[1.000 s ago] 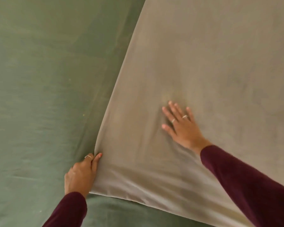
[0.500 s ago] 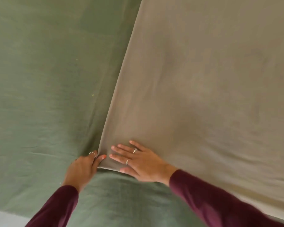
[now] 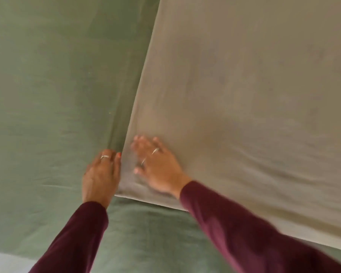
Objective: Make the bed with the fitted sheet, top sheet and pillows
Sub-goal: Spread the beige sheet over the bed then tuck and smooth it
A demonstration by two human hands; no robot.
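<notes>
While the left hand [image 3: 101, 173] pinches the beige top sheet [image 3: 244, 95] corner lying on the green fitted sheet [image 3: 47, 95], the flat, empty right hand [image 3: 156, 166] should sweep wrinkles outward gently.

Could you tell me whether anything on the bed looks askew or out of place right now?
Nothing looks damaged. The beige top sheet lies skewed: its edge runs diagonally across the green fitted sheet, with creases near the corner where the left hand and right hand work.
</notes>
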